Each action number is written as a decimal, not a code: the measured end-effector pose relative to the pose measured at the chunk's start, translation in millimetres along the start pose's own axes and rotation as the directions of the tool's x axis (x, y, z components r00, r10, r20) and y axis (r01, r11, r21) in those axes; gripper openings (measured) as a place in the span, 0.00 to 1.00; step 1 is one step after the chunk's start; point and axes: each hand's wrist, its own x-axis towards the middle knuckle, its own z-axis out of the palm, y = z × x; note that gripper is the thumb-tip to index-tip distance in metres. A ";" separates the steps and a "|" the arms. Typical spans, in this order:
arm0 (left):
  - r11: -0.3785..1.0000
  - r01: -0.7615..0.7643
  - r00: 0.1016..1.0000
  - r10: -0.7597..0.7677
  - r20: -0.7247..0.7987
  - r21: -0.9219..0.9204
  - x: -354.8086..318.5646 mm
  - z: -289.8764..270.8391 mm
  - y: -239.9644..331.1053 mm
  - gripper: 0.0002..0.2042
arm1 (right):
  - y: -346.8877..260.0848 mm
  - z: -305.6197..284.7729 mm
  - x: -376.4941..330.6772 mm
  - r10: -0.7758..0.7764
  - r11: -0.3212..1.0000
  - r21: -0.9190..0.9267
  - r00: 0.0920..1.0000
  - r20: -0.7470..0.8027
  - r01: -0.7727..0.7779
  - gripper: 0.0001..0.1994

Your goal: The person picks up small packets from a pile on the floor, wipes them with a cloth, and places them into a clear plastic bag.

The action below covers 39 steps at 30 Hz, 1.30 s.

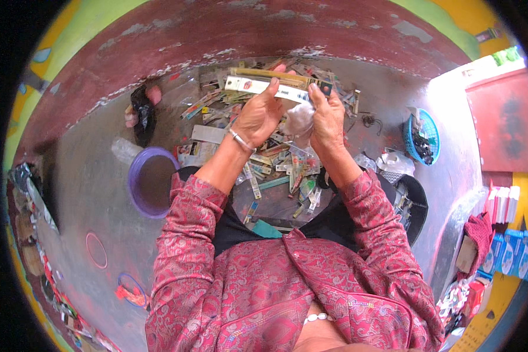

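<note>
Raised before me, a long narrow white packet [267, 88] with a barcode spans both my hands, and a gold-yellow strip or second packet lies along its far edge. My left hand [259, 117] wears a metal bangle and grips the packet near its middle, thumb on top. At the right end, my right hand [327, 117] pinches it between thumb and fingers. A soft white wad [300, 119] shows beside my right palm; whether I hold it is unclear. Below lies a loose heap of similar narrow packets [273, 154] in many colours, partly hidden by my arms.
Left of me stands a purple tub [136, 190], with a black plastic bag [144, 120] beyond it. A blue basket [434, 138] and a dark container of packets [416, 208] are on my right. Two hoops, one pink [96, 250], lie on the floor. A maroon wall [264, 35] rises ahead.
</note>
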 end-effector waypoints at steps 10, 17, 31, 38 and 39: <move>0.988 -0.079 0.977 0.103 -0.188 0.131 -12.3 -5.6 39.4 0.16 | 0.4 -28.1 -0.7 0.280 0.782 -0.606 0.951 0.131 -0.147 0.15; 0.859 0.146 0.976 -0.044 -0.215 0.491 -17.9 -3.3 18.7 0.14 | -32.7 -8.5 8.2 -0.189 0.838 -0.459 0.945 0.266 0.297 0.13; 0.772 0.418 0.903 -0.409 -0.128 0.479 -34.9 9.7 -2.0 0.21 | -31.7 -53.7 62.5 -0.645 0.407 -0.830 0.763 0.035 0.382 0.09; 0.896 0.321 0.897 -0.183 -0.403 0.308 -15.5 -10.9 -11.2 0.13 | -3.6 -9.6 8.2 -0.386 0.464 -0.665 0.809 0.444 0.586 0.06; 0.914 0.354 0.867 -0.242 -0.435 0.198 -10.3 -24.1 -9.3 0.10 | 15.4 -6.7 -1.2 -0.321 0.390 -0.697 0.799 0.509 0.601 0.06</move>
